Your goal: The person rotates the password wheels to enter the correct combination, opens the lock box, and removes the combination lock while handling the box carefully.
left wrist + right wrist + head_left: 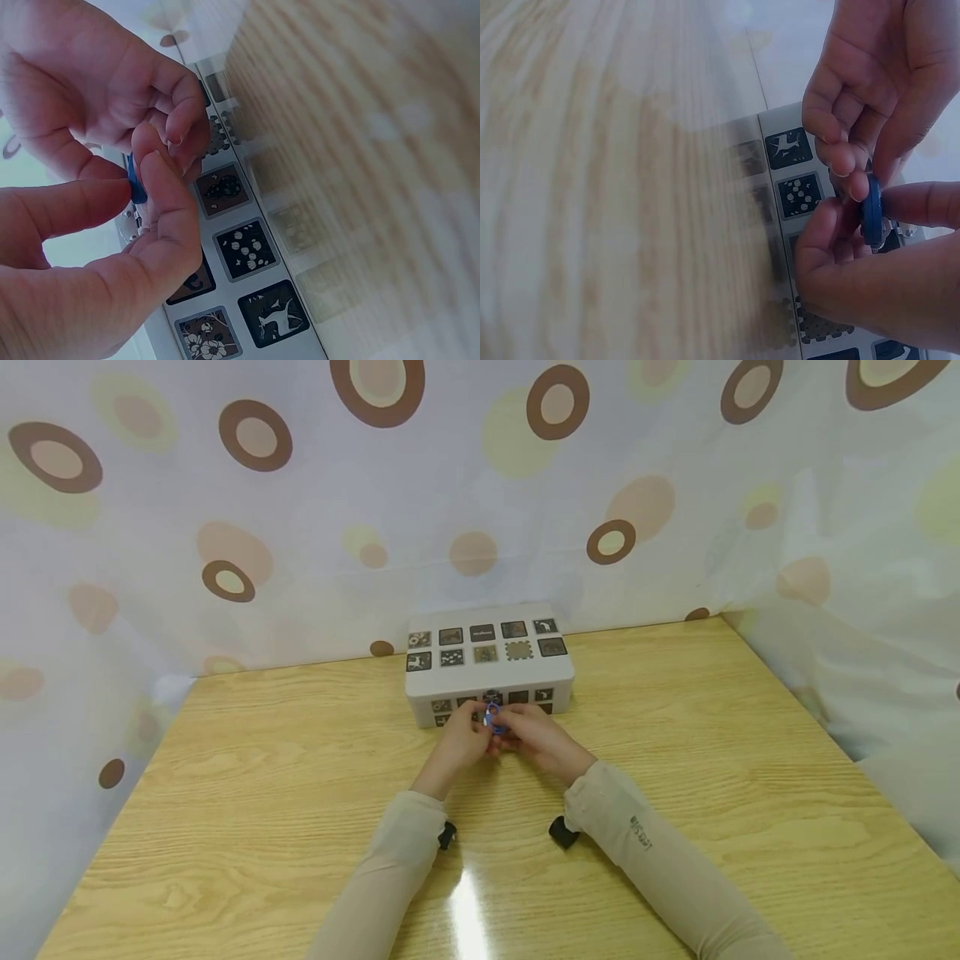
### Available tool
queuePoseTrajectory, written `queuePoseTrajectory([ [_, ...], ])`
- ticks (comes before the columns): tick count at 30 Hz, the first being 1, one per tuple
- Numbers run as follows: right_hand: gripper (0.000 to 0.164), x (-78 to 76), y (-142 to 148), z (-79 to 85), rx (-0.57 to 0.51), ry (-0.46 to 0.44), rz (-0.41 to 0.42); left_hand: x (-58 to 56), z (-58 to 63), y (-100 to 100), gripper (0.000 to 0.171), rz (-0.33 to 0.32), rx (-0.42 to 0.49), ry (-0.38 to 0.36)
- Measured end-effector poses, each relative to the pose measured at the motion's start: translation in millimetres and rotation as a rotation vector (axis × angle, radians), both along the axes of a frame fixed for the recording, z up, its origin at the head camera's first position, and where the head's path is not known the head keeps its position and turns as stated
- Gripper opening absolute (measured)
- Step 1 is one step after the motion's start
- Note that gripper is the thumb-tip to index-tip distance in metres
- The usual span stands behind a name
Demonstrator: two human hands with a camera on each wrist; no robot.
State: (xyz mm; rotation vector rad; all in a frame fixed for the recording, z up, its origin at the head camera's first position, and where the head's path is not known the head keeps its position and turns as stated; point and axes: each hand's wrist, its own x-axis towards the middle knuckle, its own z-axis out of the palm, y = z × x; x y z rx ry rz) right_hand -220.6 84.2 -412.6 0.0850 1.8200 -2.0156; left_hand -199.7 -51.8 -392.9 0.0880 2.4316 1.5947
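Observation:
A white box [487, 675] with dark square pictures stands closed toward the back of the table. At its front, by the metal clasp [907, 232], both hands meet around a small, flat, rounded blue piece [871, 211]. My left hand [461, 735] pinches the piece between thumb and fingers, from the left. From the right, my right hand [536, 735] also has it between thumb and curled fingers. Silvery metal shows beside the blue piece in the right wrist view. Fingers cover much of it, and I cannot tell its exact kind.
The wood-grain table [300, 793] extends around the box on both sides and in front. A white curtain [300, 527] with brown and pale circles hangs right behind the box. Black wrist-camera mounts [564, 832] sit under the sleeves, close over the tabletop.

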Motion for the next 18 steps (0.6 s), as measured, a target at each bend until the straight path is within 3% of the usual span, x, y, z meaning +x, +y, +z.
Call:
queuePoseTrajectory([
  [18, 0.018, 0.9, -1.1, -1.8, -0.053, 0.022, -0.016, 1.7, 1.7, 0.1, 0.041, 0.002, 0.018, 0.002],
])
